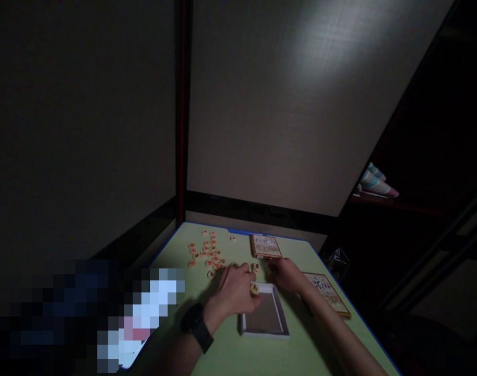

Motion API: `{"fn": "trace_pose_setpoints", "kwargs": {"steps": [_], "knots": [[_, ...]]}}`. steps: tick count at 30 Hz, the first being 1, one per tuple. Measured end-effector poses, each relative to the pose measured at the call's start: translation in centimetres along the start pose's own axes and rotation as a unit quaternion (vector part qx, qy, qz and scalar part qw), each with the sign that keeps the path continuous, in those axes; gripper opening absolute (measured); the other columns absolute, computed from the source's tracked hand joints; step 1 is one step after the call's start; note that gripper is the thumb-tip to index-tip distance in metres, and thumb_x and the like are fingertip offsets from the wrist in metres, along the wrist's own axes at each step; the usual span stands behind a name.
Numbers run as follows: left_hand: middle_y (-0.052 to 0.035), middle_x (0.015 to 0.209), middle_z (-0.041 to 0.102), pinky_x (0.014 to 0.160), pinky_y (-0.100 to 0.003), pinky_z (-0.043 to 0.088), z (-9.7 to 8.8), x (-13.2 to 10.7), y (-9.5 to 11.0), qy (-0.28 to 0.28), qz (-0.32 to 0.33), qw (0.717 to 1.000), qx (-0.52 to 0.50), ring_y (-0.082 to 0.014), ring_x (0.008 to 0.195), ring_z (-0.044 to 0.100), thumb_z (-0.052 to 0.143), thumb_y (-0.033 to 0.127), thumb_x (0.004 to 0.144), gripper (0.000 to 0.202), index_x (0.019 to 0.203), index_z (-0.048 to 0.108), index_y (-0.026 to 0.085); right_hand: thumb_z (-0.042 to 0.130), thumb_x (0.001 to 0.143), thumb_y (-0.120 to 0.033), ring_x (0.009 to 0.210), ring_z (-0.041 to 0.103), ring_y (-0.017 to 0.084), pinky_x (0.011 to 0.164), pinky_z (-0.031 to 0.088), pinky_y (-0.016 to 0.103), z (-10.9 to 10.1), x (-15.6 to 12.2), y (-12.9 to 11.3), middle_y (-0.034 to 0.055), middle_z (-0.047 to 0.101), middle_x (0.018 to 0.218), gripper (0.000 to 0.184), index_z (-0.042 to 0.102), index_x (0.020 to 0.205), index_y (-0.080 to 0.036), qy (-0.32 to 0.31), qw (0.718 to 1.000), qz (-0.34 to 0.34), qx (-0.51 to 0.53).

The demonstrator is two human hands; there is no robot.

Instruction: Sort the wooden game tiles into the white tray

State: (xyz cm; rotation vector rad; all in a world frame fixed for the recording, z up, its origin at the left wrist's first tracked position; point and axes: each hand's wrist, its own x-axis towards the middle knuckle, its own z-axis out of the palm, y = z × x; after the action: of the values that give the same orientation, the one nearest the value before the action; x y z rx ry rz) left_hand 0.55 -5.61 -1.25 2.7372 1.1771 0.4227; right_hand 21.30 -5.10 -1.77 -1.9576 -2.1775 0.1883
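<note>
My left hand (pixel 237 290), with a dark watch on the wrist, reaches over the upper left corner of a shallow white-rimmed box tray (pixel 265 335). A round xiangqi piece (pixel 254 289) sits between its thumb and fingers. Just beyond, another xiangqi piece (pixel 256 267) lies on the table between my two hands. My right hand (pixel 284 274) is to the right of it, low over the table, fingers curled in. Shadow hides whatever those fingers hold. Many loose xiangqi pieces (pixel 210 255), with red or dark characters, lie spread to the left.
A printed box (pixel 266 245) lies at the far side of the green table (pixel 234 355). A second printed box (pixel 328 293) is under and beside my right forearm. A bright, pixelated area (pixel 144 313) lies at the left edge. A wall panel (pixel 273 115) rises behind.
</note>
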Motion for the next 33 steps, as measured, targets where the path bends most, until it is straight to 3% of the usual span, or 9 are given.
{"fn": "trace_pose_setpoints", "kwargs": {"steps": [7,14,17,21,24,28,33], "knots": [[-0.0093,0.1,0.066,0.075,-0.04,0.051,0.2,0.0,0.2,0.013,-0.008,1.0,0.013,-0.0296,0.088,0.065,0.063,0.045,0.071,0.037,0.099,0.07,0.022,0.058,0.072,-0.008,0.068,0.055,0.014,0.061,0.034,0.022,0.3,0.0,0.7,0.0038,0.069,0.076,0.014,0.068,0.079,-0.014,-0.01,1.0,0.0,0.023],[-0.0087,0.103,0.067,0.078,-0.036,0.049,-0.8,0.4,-0.7,0.066,-0.093,0.993,-0.018,-0.0245,0.086,0.066,0.05,0.05,0.085,0.039,0.099,0.071,0.02,0.061,0.072,-0.013,0.07,0.06,0.016,0.063,0.04,0.023,0.0,-0.3,0.4,0.0042,0.07,0.079,0.019,0.071,0.087,-0.014,-0.012,0.999,-0.01,0.048],[-0.0094,0.101,0.068,0.08,-0.034,0.047,-0.7,0.7,-1.3,0.076,-0.12,0.99,-0.013,-0.0224,0.088,0.066,0.042,0.04,0.092,0.037,0.095,0.071,0.018,0.064,0.074,-0.019,0.082,0.064,0.02,0.072,0.046,0.027,-0.4,-0.5,0.7,0.0087,0.072,0.094,0.03,0.071,0.103,-0.014,0.009,0.997,-0.017,0.068],[-0.0083,0.099,0.068,0.085,-0.034,0.046,-0.3,0.9,-1.7,0.079,-0.099,0.992,-0.011,-0.0223,0.094,0.064,0.045,0.031,0.09,0.028,0.091,0.07,0.019,0.064,0.078,-0.024,0.103,0.063,0.024,0.092,0.045,0.032,-1.1,-0.2,-0.1,0.0126,0.067,0.115,0.04,0.068,0.116,-0.017,0.05,0.996,-0.054,0.053],[-0.0072,0.1,0.069,0.087,-0.032,0.045,-0.4,0.9,-1.8,0.076,-0.104,0.992,-0.015,-0.0208,0.096,0.063,0.044,0.026,0.09,0.027,0.09,0.071,0.02,0.065,0.078,-0.028,0.105,0.062,0.026,0.091,0.044,0.033,-1.1,0.6,-1.9,0.0131,0.069,0.11,0.036,0.07,0.112,-0.018,0.03,0.996,-0.086,-0.012],[-0.0075,0.099,0.069,0.085,-0.03,0.045,-0.5,1.0,-1.9,0.067,-0.118,0.991,-0.003,-0.0196,0.094,0.063,0.039,0.022,0.092,0.032,0.088,0.071,0.019,0.06,0.079,-0.019,0.09,0.066,0.025,0.077,0.046,0.03,-0.3,1.9,-3.7,0.0128,0.073,0.093,0.017,0.072,0.09,-0.017,-0.024,0.992,-0.099,-0.07],[-0.0085,0.098,0.07,0.083,-0.031,0.045,-0.4,1.1,-1.9,0.07,-0.118,0.991,0.005,-0.0201,0.092,0.064,0.037,0.023,0.094,0.035,0.089,0.071,0.018,0.05,0.086,-0.014,0.092,0.065,0.022,0.078,0.043,0.027,-0.6,1.6,-3.1,0.0128,0.071,0.096,0.02,0.069,0.092,-0.015,-0.016,0.992,-0.108,-0.058]]}}
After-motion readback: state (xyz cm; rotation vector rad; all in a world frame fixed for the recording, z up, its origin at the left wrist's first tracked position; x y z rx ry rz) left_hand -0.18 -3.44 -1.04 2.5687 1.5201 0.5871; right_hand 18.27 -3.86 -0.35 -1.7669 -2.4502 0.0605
